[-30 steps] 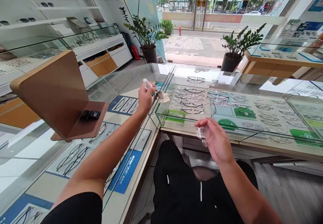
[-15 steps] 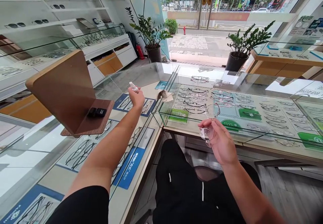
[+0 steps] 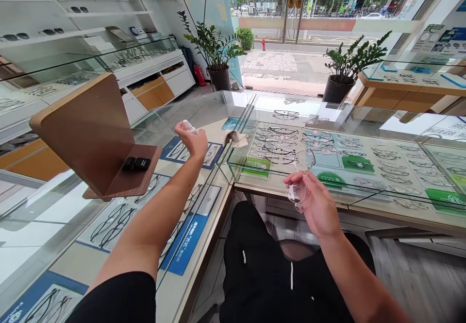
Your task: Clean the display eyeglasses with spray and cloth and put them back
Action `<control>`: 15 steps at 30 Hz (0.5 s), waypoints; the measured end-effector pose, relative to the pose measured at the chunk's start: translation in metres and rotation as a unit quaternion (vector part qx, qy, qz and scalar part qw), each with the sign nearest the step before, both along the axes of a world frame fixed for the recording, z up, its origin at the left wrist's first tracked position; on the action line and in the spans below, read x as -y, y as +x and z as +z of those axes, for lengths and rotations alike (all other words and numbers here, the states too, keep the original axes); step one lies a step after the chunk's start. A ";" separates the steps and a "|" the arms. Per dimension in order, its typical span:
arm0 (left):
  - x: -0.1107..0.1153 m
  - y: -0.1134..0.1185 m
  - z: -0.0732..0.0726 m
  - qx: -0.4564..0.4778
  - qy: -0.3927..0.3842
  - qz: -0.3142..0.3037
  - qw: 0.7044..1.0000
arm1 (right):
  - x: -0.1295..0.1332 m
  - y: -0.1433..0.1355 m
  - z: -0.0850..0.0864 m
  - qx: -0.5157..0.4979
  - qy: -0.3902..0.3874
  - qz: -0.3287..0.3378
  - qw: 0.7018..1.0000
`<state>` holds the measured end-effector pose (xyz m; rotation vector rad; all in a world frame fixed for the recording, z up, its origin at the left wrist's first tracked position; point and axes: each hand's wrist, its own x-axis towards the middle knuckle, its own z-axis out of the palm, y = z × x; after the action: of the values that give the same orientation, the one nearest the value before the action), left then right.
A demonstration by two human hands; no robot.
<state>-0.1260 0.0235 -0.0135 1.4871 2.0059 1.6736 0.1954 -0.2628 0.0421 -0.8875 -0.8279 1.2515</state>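
Over the left glass counter, my left hand has its fingers around a small white bottle, which lies tilted in the grip. The hand hides most of the bottle's body. My right hand pinches a pair of thin-rimmed eyeglasses above my lap. The glasses are held on end, one clear lens over the other, and the lower lens shows small droplets or specks. Near my left hand, a crumpled beige and brown cloth rests on the glass at the counter corner.
A brown wooden stand with a small black object on its base is on the left counter. Glass cases hold rows of eyeglass frames. Potted plants stand beyond, before the glass door.
My left hand has turned and its fingers have shifted around the white bottle, which is tilted further to the left. My right hand holds the eyeglasses in nearly the same place.
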 end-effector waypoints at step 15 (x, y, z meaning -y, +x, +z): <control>0.074 0.080 0.034 -0.432 -0.132 -0.192 0.871 | 0.002 0.000 -0.001 -0.007 -0.015 -0.012 1.000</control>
<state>-0.0463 -0.0504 0.0207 2.5703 1.9184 0.5538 0.1954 -0.2651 0.0411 -0.9090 -0.7878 1.2507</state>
